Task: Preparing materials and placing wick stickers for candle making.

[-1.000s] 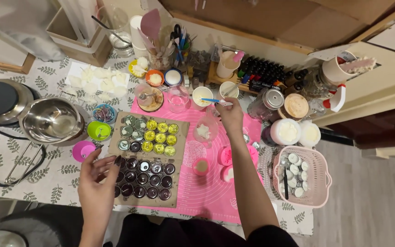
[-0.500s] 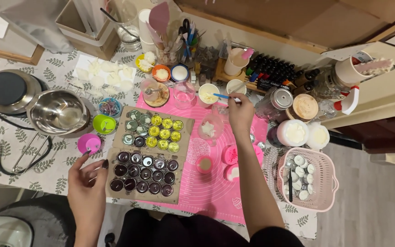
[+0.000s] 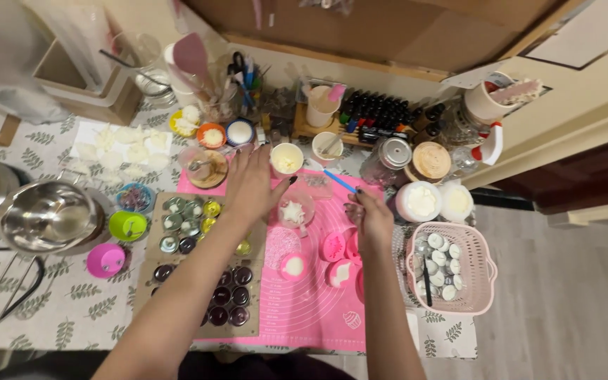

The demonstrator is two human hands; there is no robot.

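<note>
My head camera looks steeply down, from close above, onto the pink mat (image 3: 318,295); there is no second view.

Row of small dark labelled bottles (image 3: 381,112) at the table's back, white labelled cup (image 3: 485,102) at right

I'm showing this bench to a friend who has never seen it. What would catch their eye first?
Probably the bright pink mat in the middle, where the left hand reaches over a clear cup and the right hand holds a blue stick. To its left sits a cardboard tray of small tins, to its right a pink basket.
</note>
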